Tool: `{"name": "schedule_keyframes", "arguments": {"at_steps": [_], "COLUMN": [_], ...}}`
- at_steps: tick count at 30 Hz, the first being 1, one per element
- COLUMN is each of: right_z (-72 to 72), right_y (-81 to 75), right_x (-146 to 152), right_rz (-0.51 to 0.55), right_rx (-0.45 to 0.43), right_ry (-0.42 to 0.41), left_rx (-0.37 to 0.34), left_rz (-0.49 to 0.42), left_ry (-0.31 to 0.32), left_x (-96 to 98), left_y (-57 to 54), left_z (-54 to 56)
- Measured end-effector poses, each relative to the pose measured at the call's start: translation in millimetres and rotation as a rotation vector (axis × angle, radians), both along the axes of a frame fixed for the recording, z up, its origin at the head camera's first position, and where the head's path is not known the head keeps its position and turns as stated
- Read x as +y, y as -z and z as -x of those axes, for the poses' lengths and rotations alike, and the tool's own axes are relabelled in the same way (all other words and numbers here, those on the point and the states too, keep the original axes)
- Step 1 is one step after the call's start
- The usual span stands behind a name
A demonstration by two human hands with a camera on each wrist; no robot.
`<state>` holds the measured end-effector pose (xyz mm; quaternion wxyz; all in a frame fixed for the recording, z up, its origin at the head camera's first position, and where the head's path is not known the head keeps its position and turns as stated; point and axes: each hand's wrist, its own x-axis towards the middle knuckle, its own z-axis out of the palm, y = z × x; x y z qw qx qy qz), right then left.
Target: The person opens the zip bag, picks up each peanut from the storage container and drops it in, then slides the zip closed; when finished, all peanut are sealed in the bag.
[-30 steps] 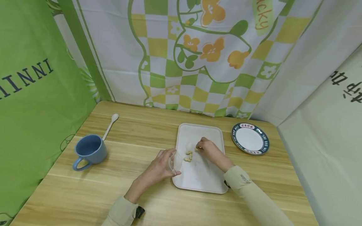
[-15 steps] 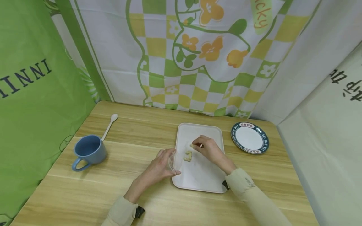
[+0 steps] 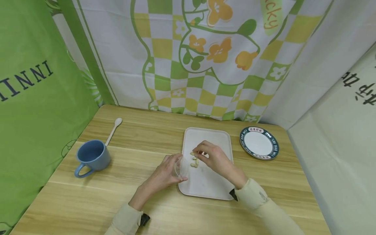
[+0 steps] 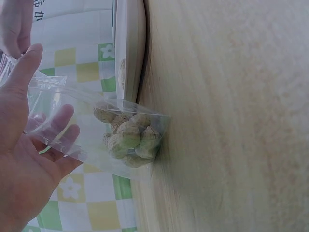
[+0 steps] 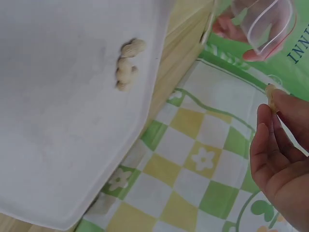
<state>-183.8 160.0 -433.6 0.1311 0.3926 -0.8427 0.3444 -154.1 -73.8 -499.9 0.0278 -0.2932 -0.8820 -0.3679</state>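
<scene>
My left hand [image 3: 165, 171] holds a clear plastic bag [image 4: 87, 150] by its top, with the mouth spread. Several unshelled peanuts [image 4: 129, 135] lie at the bottom of the bag, just over the wooden table. Between the thumb and fingertips of my right hand [image 3: 215, 158] a single peanut [image 5: 270, 92] is pinched. That hand hovers over the white tray [image 3: 210, 187], a short way from the bag's mouth. A few loose peanuts [image 5: 125, 70] lie on the tray below it, near the tray's left side.
A blue mug [image 3: 94, 156] stands at the left of the table [image 3: 141, 137], with a white spoon [image 3: 113, 132] behind it. Right of the tray is a plate [image 3: 259, 143] with a dark patterned rim. Printed curtains [image 3: 188, 65] hang behind the table.
My right hand has lifted a peanut from the tray and carried it left toward the bag. My left hand stays in place with the bag.
</scene>
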Motion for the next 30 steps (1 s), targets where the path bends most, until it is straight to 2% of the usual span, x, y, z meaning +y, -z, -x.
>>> {"name": "schedule_keyframes", "arguments": {"at_steps": [9, 19, 30], "right_z": [-11.9, -17.2, -20.4], "right_y": [-6.4, -11.5, -3.7], "right_x": [-12, -19, -28], "right_rz": [-0.034, -0.066, -0.172], "right_rx": [0.017, 0.05, 0.086], "right_ry": [-0.05, -0.078, -0.079], "left_rx": [-0.012, -0.005, 0.025], "left_rz": [-0.01, -0.012, -0.028], "left_ry": [0.02, 0.024, 0.028], "left_x": [-1.6, -2.6, -3.1], "left_y": [1.4, 2.1, 1.4], "left_z": [-1.0, 0.0, -0.7]}}
